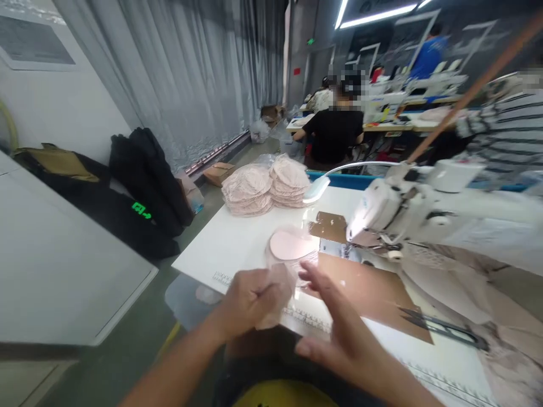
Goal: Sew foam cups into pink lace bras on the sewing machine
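Note:
My left hand is closed on a thin beige fabric piece at the front edge of the table. To its right my right hand hangs open, thumb and fingers spread; its fingertips are close to the fabric, and I cannot tell whether they touch it. Just beyond both hands, a smooth pale pink rounded pad lies on the tabletop with sheer, lacy material around it. A sewing machine stands to the right, its lamp lighting the needle area.
Two stacks of beige lacy pieces sit at the table's far left, beside a white lamp. Brown sheet covers part of the table. Black-handled snips lie at right near beige fabric. A seated person is ahead.

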Demonstrator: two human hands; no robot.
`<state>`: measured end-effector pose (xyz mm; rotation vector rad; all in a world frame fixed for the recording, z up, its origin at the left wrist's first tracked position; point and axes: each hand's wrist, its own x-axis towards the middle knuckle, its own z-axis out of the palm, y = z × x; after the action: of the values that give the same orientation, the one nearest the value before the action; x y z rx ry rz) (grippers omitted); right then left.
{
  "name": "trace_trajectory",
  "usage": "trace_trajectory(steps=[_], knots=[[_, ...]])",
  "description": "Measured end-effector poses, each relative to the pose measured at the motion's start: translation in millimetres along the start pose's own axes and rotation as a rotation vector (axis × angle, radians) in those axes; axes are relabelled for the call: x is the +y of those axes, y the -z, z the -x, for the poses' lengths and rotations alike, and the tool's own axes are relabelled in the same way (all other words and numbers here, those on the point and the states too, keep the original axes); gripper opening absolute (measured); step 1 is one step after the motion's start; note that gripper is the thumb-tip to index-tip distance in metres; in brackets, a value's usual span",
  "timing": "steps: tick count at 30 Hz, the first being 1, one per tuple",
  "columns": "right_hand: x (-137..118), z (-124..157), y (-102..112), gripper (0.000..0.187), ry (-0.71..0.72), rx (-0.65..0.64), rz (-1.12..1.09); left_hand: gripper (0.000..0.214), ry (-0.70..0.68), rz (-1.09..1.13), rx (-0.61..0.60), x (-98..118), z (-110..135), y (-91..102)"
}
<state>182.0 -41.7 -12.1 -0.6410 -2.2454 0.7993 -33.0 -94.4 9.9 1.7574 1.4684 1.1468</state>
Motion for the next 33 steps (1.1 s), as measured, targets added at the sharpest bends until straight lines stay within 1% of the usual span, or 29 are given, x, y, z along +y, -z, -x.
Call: trace_trajectory(steps=[1, 2, 3, 5, 6, 7, 9, 10, 11, 12, 13, 15, 16, 19, 22, 24, 26, 28, 29, 30, 31, 32, 33], knots=[[-3.9, 0.1, -7.9, 0.093, -0.017, 0.018, -0.031, 0.035, -0.025, 0.046, -0.048, 8.7, -2.8, -12.2], [-5.1, 0.6, -13.6, 0.082, -0.052, 0.078, -0.064, 0.035, -0.052, 0.091, -0.093, 15.9, -5.1, -23.0], [-4.0, 1.6, -16.8, 0.065, -0.103, 0.145, -0.125, 0.035, -0.068, 0.133, -0.129, 21.3, -6.9, -32.0], [1.4, 6.3, -16.7, 0.030, -0.240, 0.208, -0.289, 0.036, -0.067, 0.186, -0.167, 27.3, -10.3, -44.7], [4.2, 10.0, -14.7, 0.019, -0.310, 0.226, -0.390, 0.038, -0.047, 0.204, -0.175, 28.4, -12.3, -48.9], [6.4, 14.3, -12.2, 0.012, -0.373, 0.242, -0.500, 0.039, -0.019, 0.225, -0.187, 28.6, -14.6, -52.1], [8.3, 23.3, -8.4, 0.011, -0.448, 0.292, -0.725, 0.040, 0.028, 0.266, -0.211, 28.0, -20.4, -57.4], [8.2, 27.5, -7.5, 0.012, -0.463, 0.315, -0.827, 0.041, 0.040, 0.276, -0.218, 27.4, -23.8, -60.1], [7.7, 31.2, -7.2, 0.018, -0.460, 0.323, -0.914, 0.041, 0.044, 0.277, -0.223, 26.7, -27.3, -63.0], [7.3, 34.4, -7.5, 0.026, -0.450, 0.298, -0.978, 0.040, 0.039, 0.269, -0.226, 26.0, -30.9, -66.0], [7.0, 37.3, -8.0, 0.033, -0.437, 0.244, -1.018, 0.039, 0.027, 0.256, -0.229, 25.3, -34.3, -69.1], [7.6, 42.1, -8.6, 0.044, -0.413, 0.136, -1.039, 0.036, -0.009, 0.225, -0.251, 24.1, -39.8, -74.8], [8.1, 44.1, -8.3, 0.048, -0.399, 0.115, -1.031, 0.035, -0.027, 0.211, -0.262, 23.9, -41.7, -77.2], [6.9, 47.2, -4.8, 0.051, -0.375, 0.170, -0.965, 0.033, -0.056, 0.167, -0.265, 25.6, -43.6, -81.7], [-1.2, 45.8, -2.3, 0.041, -0.380, 0.147, -0.944, 0.033, -0.061, 0.130, -0.245, 27.8, -44.0, -81.8], [-7.7, 43.8, -4.6, 0.041, -0.391, 0.171, -0.978, 0.033, -0.086, 0.063, -0.234, 25.4, -48.0, -79.3], [-11.1, 42.8, -8.2, 0.045, -0.414, 0.222, -1.036, 0.029, -0.152, -0.085, -0.199, 16.8, -56.7, -74.8], [-10.1, 45.3, -7.0, 0.045, -0.448, 0.241, -1.075, 0.027, -0.226, -0.316, -0.126, 1.5, -68.3, -68.8], [-8.3, 48.8, -2.5, 0.042, -0.473, 0.262, -1.066, 0.030, -0.248, -0.444, -0.095, -8.4, -73.7, -65.3], [-6.1, 54.1, 5.1, 0.039, -0.501, 0.305, -1.025, 0.034, -0.240, -0.563, -0.080, -19.2, -77.9, -61.2], [-4.0, 61.4, 15.8, 0.034, -0.538, 0.375, -0.948, 0.034, -0.210, -0.655, -0.100, -30.8, -80.4, -56.4], [-2.4, 70.6, 28.8, 0.031, -0.568, 0.474, -0.840, 0.035, -0.184, -0.714, -0.154, -42.8, -81.0, -50.6], [-1.8, 81.4, 43.3, 0.030, -0.576, 0.582, -0.672, 0.038, -0.166, -0.754, -0.182, -54.8, -79.9, -43.5]])
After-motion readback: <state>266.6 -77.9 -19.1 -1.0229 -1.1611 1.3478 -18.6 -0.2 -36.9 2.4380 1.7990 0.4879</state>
